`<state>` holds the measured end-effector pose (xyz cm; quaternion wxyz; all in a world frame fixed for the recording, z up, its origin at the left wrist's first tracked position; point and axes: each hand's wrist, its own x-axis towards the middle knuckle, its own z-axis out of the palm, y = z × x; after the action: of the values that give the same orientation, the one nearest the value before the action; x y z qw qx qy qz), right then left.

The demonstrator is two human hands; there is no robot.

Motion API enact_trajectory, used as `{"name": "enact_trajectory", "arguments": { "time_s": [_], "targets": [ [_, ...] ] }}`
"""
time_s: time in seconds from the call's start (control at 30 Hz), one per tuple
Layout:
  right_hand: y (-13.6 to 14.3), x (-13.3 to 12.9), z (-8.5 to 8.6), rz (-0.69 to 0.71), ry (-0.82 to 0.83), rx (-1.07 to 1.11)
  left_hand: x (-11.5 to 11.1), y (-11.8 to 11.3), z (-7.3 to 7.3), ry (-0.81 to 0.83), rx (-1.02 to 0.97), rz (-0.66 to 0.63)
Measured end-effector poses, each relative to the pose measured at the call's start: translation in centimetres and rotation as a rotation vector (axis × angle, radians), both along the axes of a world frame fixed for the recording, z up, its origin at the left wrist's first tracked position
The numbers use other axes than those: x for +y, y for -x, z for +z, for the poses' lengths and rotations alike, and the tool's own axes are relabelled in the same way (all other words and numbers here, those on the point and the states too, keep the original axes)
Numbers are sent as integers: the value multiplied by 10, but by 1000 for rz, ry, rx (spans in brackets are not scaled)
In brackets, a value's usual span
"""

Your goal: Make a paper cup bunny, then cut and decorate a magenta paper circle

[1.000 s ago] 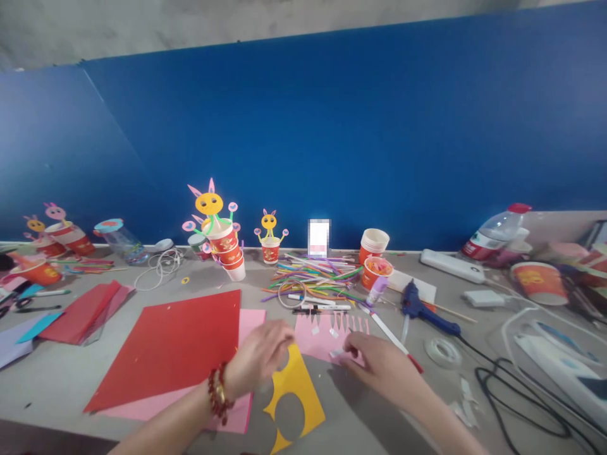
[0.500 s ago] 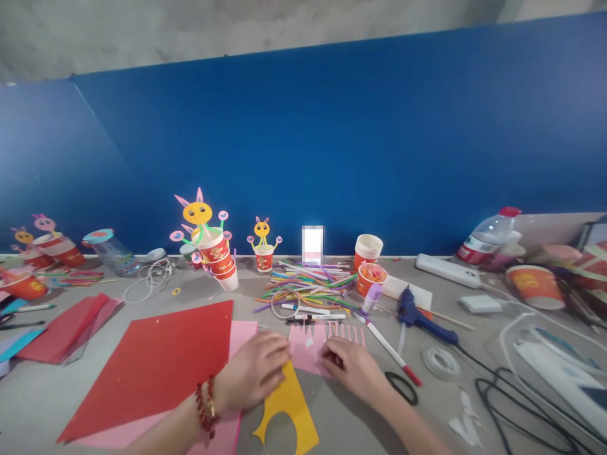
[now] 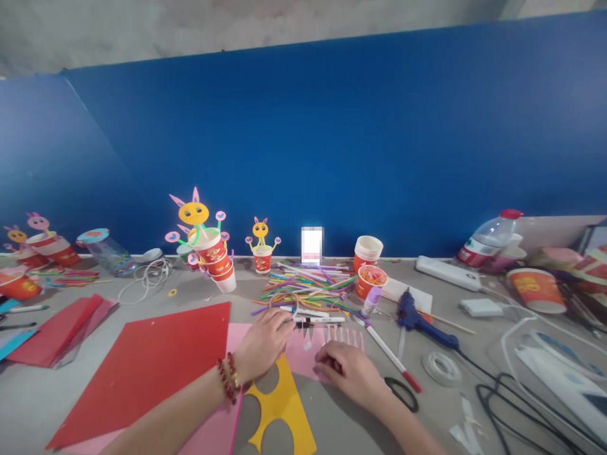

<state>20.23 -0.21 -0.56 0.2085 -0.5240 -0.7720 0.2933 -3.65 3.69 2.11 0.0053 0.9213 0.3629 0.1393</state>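
Observation:
My left hand (image 3: 266, 336) reaches over the left side of a pink paper sheet (image 3: 303, 355) whose top edge is cut into strips. Its fingers stretch forward, close to several markers (image 3: 327, 320), and it holds nothing that I can see. My right hand (image 3: 349, 371) rests with curled fingers at the sheet's lower right; whatever is inside them is hidden. Below my left hand lies yellow paper (image 3: 288, 399) with round cut-outs. A black loop (image 3: 402, 394) shows beside my right wrist.
Red paper (image 3: 156, 373) covers the left. Behind the hands lie pipe cleaners (image 3: 308, 284), with decorated paper cups (image 3: 211, 249) to their left. On the right are a glue gun (image 3: 424, 322), a tape roll (image 3: 442, 366), a red-capped marker (image 3: 393, 357) and black cable (image 3: 493, 392).
My left hand has moved forward off the yellow paper, towards the markers, uncovering more of its cut-outs. My right hand has stayed nearly in place at the pink sheet.

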Motion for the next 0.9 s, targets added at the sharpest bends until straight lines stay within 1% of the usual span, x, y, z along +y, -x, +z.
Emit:
{"name": "enact_trajectory", "arguments": {
  "time_s": [0.07,0.1,0.2,0.27,0.4,0.6,0.77,0.9],
  "targets": [
    [0,0,1,15,-2,-9,10,-13,-3,-27,3,71],
    [0,0,2,21,-4,-16,14,-18,-5,-46,16,80],
    [-1,-1,3,29,-8,-37,18,-31,-13,-101,72,30],
    [-2,-2,2,26,-10,-45,19,-36,-17,-120,98,-16],
    [-3,-1,1,38,-15,-42,19,-35,-21,-154,117,-42],
    [-3,-1,1,31,-13,-48,17,-25,-19,-178,101,-35],
    [-2,-3,0,23,-25,-16,11,-25,-22,-167,69,-89],
    [-2,-4,-1,-2,-62,-55,10,-25,-27,-169,36,-48]
  ]
}}
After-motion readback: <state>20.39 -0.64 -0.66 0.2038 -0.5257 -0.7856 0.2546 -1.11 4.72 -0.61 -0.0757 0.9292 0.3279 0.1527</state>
